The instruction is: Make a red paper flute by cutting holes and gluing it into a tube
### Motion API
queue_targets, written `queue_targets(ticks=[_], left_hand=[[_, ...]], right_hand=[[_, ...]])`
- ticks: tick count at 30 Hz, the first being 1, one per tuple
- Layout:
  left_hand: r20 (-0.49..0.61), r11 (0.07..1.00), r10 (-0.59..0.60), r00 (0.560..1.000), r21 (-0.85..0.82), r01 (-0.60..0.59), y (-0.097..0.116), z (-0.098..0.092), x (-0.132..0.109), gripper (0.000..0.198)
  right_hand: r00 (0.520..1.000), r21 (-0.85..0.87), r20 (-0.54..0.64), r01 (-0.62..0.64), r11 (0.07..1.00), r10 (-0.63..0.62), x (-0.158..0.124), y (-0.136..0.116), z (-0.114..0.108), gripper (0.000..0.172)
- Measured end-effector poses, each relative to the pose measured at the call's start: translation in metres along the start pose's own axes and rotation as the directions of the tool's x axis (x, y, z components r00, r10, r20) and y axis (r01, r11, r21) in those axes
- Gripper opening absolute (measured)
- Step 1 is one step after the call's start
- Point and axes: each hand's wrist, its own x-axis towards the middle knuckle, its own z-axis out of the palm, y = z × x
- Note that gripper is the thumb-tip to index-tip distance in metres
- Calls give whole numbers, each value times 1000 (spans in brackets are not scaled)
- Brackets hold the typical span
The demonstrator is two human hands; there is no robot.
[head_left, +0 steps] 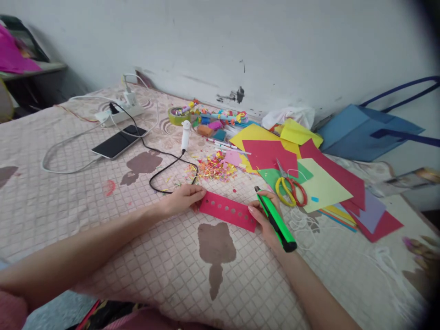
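Observation:
A crimson paper strip [227, 214] with a row of several round holes is stretched between my two hands, just above the quilted cloth. My left hand [187, 198] pinches its left end between thumb and fingers. At the other end, my right hand [266, 215] pinches the strip with thumb and fingertips. Across that same hand lies a long green and black hand tool [277, 222], its dark tip pointing up and left; its exact kind is unclear. Scissors [292, 190] with yellow and red handles rest on papers just beyond my right hand.
Paper scraps [216, 166] lie ahead beside a white glue gun [185, 135] with a black cord. Coloured sheets [330, 183] and white string [302, 224] spread rightward. At left are a tablet [119, 141] and power strip [120, 115]; a blue bag [360, 130] leans at the wall.

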Motion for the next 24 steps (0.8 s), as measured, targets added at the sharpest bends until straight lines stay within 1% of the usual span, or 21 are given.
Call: queue_targets(ticks=[3,6,8,11,13,19,22,24], left_hand=[[46,996,-45,998,-74,48,3,2,-1,30],[53,991,-39,998,-129,46,7,3,-1,32],[48,988,-31,998,-152,38,9,3,-1,32],[61,986,-29,998,-161,38,12,2,0,33],[71,987,-30,997,-156,41,14,1,2,33],[60,990,-51,997,-128,58,15,1,4,32],[65,991,-61,996,-116,68,15,2,5,32],[60,992,-63,996,-109,69,16,2,4,32]], right_hand=[[1000,2,-23,-20,1000,20,0,1,0,43],[999,-12,-48,-9,1000,8,-1,-1,1,46],[999,6,-44,-16,1000,16,-2,-5,2,44],[996,97,38,-80,992,76,-3,-13,4,41],[991,115,94,-104,988,93,-4,-18,4,41],[986,47,161,-54,997,46,-5,-23,4,46],[971,-16,236,-32,999,35,-7,-21,2,47],[955,-36,294,-10,999,20,-9,-19,3,44]])
